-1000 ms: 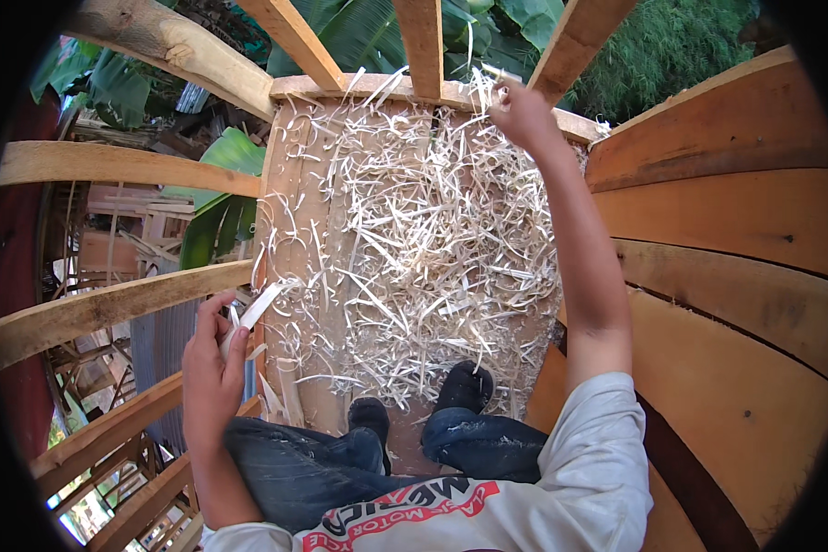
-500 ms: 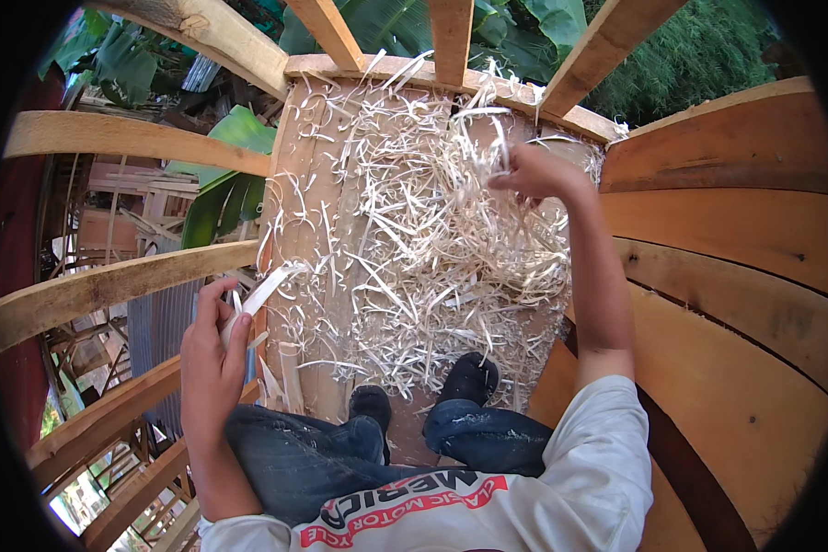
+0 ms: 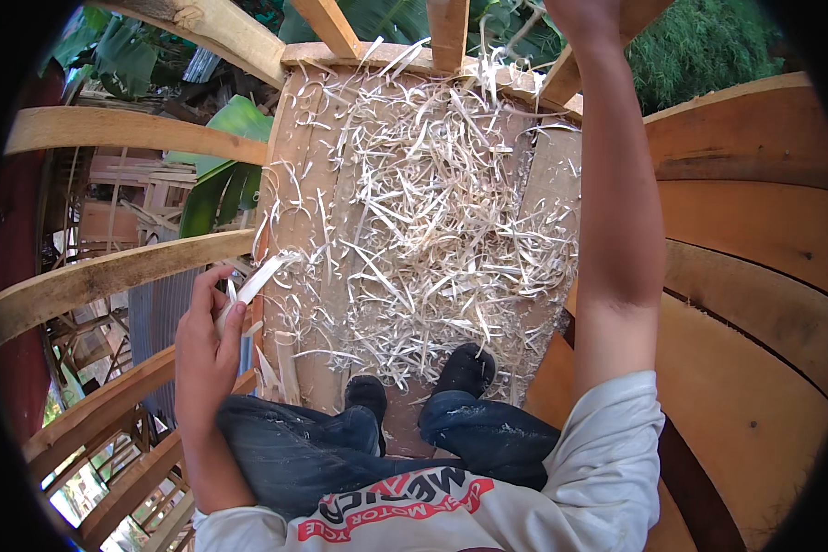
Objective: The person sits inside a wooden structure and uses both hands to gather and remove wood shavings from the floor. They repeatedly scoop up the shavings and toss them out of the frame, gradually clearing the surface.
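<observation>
Here we look down on a plank floor [image 3: 294, 152] strewn with curled wood shavings [image 3: 451, 207], heaped most thickly over its middle. At left, we see the left hand [image 3: 204, 345] with its thumb and fingers closed about the lower part of a pale wood strip [image 3: 259, 283]; the strip slants up and to the right, its far end above the floor's left edge. At the top, we find the right hand [image 3: 587, 17] raised over the far end and cut by the picture's border; its fingers are hidden, so we cannot tell how far they are open or whether they hold anything. We note slatted rails [image 3: 138, 133] along the left, a board wall [image 3: 754, 221] at right, and two dark shoes [image 3: 467, 370] at the near end.
</observation>
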A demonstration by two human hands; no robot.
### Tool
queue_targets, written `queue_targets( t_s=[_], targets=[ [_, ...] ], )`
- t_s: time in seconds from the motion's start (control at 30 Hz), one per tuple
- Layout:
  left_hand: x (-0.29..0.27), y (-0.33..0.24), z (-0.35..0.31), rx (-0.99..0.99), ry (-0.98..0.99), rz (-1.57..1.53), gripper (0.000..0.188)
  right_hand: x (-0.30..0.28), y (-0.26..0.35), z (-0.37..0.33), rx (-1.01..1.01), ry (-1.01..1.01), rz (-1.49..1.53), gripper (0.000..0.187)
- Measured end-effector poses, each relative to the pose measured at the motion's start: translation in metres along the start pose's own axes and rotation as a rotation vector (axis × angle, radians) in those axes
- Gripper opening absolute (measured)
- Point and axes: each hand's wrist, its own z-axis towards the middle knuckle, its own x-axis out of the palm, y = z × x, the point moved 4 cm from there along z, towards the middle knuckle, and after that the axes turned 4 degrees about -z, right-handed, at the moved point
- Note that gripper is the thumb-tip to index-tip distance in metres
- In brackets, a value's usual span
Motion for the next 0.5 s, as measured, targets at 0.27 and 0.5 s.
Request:
queue_targets(
  t_s=[0.27,0.5],
  targets=[
    [-0.009,0.002,-0.009,-0.015,-0.019,0.039,0.032,0.041,0.0,-0.153,0.04,0.974,-0.656,0.059],
    [-0.011,0.007,-0.009,-0.021,-0.028,0.009,0.032,0.085,-0.036,-0.315,-0.225,1.364,-0.929,0.093]
  ],
)
